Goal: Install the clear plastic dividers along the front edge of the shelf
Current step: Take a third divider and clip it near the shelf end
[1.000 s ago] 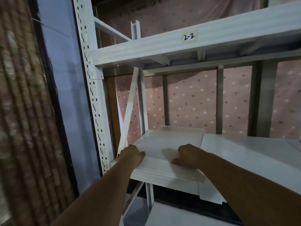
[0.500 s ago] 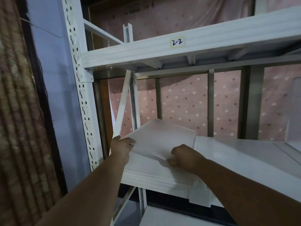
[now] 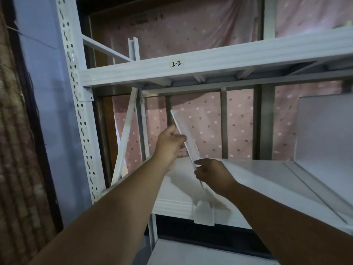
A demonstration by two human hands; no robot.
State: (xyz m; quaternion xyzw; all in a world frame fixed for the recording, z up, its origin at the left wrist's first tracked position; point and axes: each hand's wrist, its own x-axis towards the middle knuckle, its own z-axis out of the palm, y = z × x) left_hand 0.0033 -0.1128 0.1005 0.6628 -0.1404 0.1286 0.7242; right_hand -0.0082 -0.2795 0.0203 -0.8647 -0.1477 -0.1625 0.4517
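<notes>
- Two hands on one clear divider [image 3: 188, 134], held in the air above the left end of the shelf [image 3: 267, 175], not seated anywhere yet.
- Left hand [image 3: 171, 144] is clamped on the divider's left long edge, thumb across the near face and fingers behind.
- Right hand [image 3: 210, 172] is pinched shut on the lower end of the same edge, near the bottom corner.
- Divider sits nearly edge-on to the camera, tilted with its top leaning left and back (polka-dot curtain [image 3: 200, 127] shows straight through it).
- Lower corner hangs over the shelf surface, apart from the front lip [image 3: 172, 204] as far as I can tell.
- Small white clip [image 3: 203, 213] hangs over the front lip just below the hands; probably the holder for this divider, but it's too blurred to be sure.
- One white panel [image 3: 324, 127] stands upright at the right end of the shelf; can't tell if it's a fitted divider or just a board leaning there.
- Progress call: early. No clear divider visibly fixed along the front edge in this view; at most the clip is in place.
- Left to do, by my read: bring the panel upright, drop its front bottom corner into the clip, check it stands square, then repeat along the rest of the edge.
- Upper shelf beam [image 3: 210, 62] tagged "2-2" is close overhead, so swing room is limited.
</notes>
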